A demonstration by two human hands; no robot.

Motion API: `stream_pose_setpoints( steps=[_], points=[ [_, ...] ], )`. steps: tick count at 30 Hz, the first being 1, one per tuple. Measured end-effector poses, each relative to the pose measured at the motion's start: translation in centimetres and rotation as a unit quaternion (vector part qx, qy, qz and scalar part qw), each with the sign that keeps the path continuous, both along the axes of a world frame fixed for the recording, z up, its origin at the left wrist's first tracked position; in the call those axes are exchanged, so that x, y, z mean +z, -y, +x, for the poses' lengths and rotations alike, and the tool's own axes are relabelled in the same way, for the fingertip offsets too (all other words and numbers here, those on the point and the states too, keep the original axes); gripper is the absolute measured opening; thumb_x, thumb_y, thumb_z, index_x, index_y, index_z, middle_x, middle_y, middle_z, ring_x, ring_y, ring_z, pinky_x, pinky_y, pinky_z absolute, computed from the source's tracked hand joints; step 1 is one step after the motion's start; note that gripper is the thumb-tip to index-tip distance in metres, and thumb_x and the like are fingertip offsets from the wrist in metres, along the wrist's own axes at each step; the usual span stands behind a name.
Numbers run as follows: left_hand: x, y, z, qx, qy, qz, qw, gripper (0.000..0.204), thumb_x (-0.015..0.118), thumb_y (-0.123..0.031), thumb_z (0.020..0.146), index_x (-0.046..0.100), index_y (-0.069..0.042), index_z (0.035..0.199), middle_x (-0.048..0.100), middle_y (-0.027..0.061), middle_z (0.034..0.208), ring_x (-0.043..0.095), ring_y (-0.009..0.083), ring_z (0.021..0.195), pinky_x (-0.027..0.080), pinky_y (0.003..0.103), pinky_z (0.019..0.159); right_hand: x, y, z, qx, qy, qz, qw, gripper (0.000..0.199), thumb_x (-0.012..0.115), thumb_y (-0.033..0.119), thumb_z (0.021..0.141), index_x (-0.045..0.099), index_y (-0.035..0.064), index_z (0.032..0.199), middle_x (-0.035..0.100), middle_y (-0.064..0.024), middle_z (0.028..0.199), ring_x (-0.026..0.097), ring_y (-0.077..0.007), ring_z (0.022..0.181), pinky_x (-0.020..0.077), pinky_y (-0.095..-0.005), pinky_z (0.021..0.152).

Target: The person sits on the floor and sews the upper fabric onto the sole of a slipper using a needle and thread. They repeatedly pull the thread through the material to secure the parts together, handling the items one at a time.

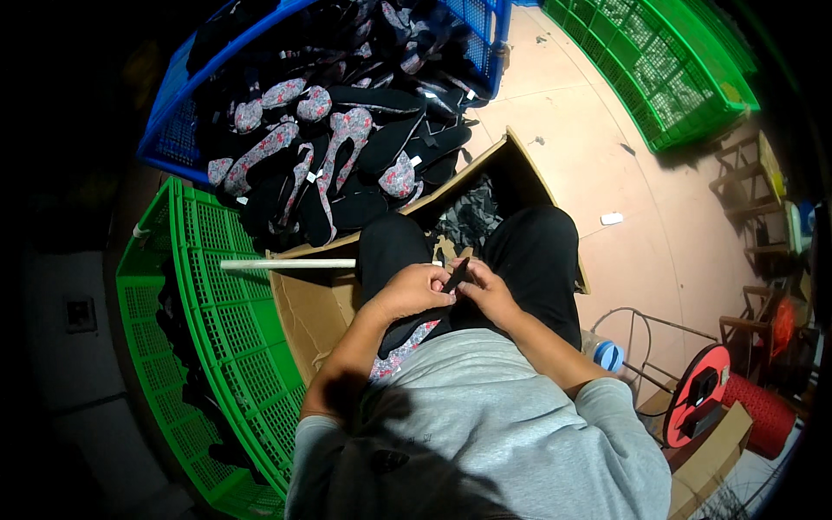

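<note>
We hold a thin black strip over our lap, with the left hand and the right hand both closed tight on it. A cardboard box sits by our knees. Behind it, a blue crate is full of flowery shoe pieces.

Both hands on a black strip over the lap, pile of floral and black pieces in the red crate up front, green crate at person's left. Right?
Not quite: the head view shows the pile in a blue crate, not red. The rest holds: left hand and right hand pinch the black strip over the lap, green crate at the person's left.
</note>
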State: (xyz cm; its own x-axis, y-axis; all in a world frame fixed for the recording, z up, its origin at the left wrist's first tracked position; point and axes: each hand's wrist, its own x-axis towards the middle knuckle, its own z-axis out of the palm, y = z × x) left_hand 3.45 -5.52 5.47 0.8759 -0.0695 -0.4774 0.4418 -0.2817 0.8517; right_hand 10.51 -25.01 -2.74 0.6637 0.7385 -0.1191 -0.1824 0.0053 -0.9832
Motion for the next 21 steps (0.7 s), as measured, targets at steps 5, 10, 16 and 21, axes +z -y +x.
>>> stream_pose_setpoints(
  steps=[5,10,16,21],
  points=[
    [0.1,0.3,-0.1,-0.006,0.03,0.056,0.998,0.022,0.08,-0.013,0.076,0.068,-0.001,0.091,0.051,-0.0037,0.071,0.045,0.0062,0.065,0.039,0.025,0.057,2.8,0.5,0.5,0.033,-0.197,-0.033,0.979,0.023,0.06,0.006,0.094,0.061,0.0029,0.117,0.063,-0.0024,0.103,0.059,-0.0109,0.091,0.0471,-0.0257,0.081],
    [0.0,0.1,0.1,0.004,0.012,0.022,1.0,0.019,0.078,-0.01,0.079,0.069,0.001,0.091,0.058,-0.0013,0.073,0.051,0.0065,0.068,0.044,0.025,0.06,4.9,0.3,0.7,0.025,-0.222,-0.04,0.974,0.017,0.059,0.008,0.096,0.062,0.0041,0.112,0.065,-0.0005,0.096,0.059,-0.0088,0.084,0.0468,-0.0245,0.074],
    [-1.0,-0.3,-0.1,0.072,-0.001,-0.053,0.996,0.012,0.075,-0.008,0.083,0.068,0.0,0.089,0.064,-0.0015,0.079,0.056,0.0066,0.072,0.046,0.024,0.064,5.0,1.0,2.6,0.13,-0.162,-0.094,0.974,0.022,0.061,0.016,0.096,0.061,0.0032,0.114,0.065,-0.0012,0.095,0.06,-0.009,0.085,0.0475,-0.0247,0.072],
    [-1.6,-0.6,0.5,0.136,-0.057,-0.13,0.981,0.007,0.073,-0.008,0.085,0.069,-0.003,0.086,0.064,-0.002,0.079,0.055,0.0055,0.07,0.045,0.021,0.064,6.1,2.1,2.9,0.177,-0.119,-0.145,0.966,0.039,0.045,0.037,0.105,0.049,0.005,0.127,0.066,-0.006,0.09,0.054,-0.0107,0.075,0.0444,-0.0235,0.067]
  ],
)
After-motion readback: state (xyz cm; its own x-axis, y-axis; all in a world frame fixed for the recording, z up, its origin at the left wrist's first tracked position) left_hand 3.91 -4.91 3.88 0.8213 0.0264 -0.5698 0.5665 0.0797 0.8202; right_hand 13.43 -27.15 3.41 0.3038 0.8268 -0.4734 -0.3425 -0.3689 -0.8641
